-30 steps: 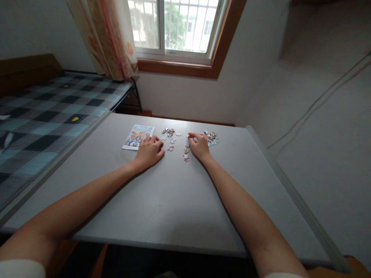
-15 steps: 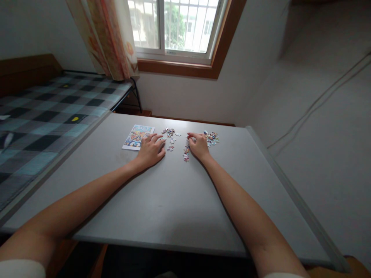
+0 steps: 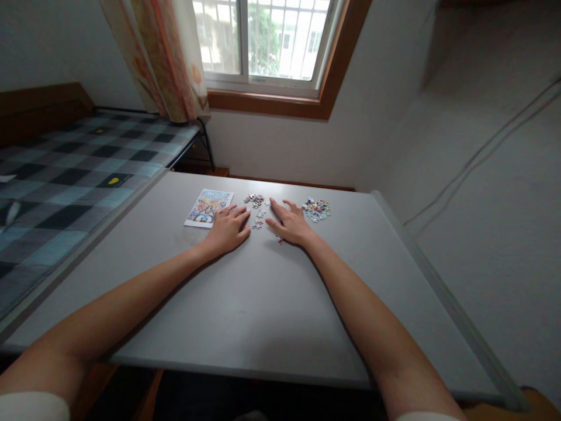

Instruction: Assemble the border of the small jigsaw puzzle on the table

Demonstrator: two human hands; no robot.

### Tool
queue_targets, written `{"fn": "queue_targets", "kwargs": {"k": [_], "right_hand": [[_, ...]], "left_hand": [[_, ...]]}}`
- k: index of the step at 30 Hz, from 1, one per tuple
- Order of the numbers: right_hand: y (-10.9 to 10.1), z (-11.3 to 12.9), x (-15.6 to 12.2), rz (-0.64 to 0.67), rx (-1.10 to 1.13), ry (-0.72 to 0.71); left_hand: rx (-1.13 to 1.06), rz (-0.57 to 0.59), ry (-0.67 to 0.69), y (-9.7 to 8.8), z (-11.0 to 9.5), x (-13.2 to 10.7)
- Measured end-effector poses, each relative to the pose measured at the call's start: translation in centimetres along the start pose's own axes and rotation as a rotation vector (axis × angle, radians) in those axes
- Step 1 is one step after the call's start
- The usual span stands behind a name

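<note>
My left hand (image 3: 228, 228) lies palm down at the right edge of a picture sheet (image 3: 205, 206) with a colourful printed scene, its fingers spread and nothing seen in them. To the right, my right hand (image 3: 290, 223) is open above a column of puzzle pieces (image 3: 280, 240), mostly hidden under it, with thumb and fingers apart. A few loose puzzle pieces (image 3: 259, 217) lie between the two hands. Beyond them is a small pile of puzzle pieces (image 3: 254, 200). A larger puzzle-piece pile (image 3: 317, 210) sits right of my right hand.
The pale table (image 3: 245, 316) has a raised strip along its right side by the wall. A bed with a checked cover (image 3: 109, 155) adjoins its left side. A curtain (image 3: 166, 64) and a window (image 3: 280, 41) are behind.
My right hand has shifted slightly left and its fingers have spread from a curled pose, now covering more of the piece column. My left hand stays in place.
</note>
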State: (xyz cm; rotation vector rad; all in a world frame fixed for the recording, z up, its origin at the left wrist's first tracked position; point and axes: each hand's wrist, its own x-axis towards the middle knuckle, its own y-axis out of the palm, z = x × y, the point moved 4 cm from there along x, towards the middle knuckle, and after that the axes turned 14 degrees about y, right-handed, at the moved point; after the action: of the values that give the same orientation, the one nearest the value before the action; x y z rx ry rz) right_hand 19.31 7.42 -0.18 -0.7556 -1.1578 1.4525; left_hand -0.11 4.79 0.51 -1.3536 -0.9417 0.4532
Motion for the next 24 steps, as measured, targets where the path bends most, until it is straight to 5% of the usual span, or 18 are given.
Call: {"fn": "queue_targets", "kwargs": {"k": [19, 24], "right_hand": [[-0.15, -0.60, 0.24, -0.183, 0.174, 0.067], [-0.28, -0.88, 0.21, -0.232, 0.244, 0.067]], "left_hand": [[0.008, -0.025, 0.018, 0.41, 0.26, -0.05], [-0.024, -0.109, -0.008, -0.01, 0.32, -0.09]]}}
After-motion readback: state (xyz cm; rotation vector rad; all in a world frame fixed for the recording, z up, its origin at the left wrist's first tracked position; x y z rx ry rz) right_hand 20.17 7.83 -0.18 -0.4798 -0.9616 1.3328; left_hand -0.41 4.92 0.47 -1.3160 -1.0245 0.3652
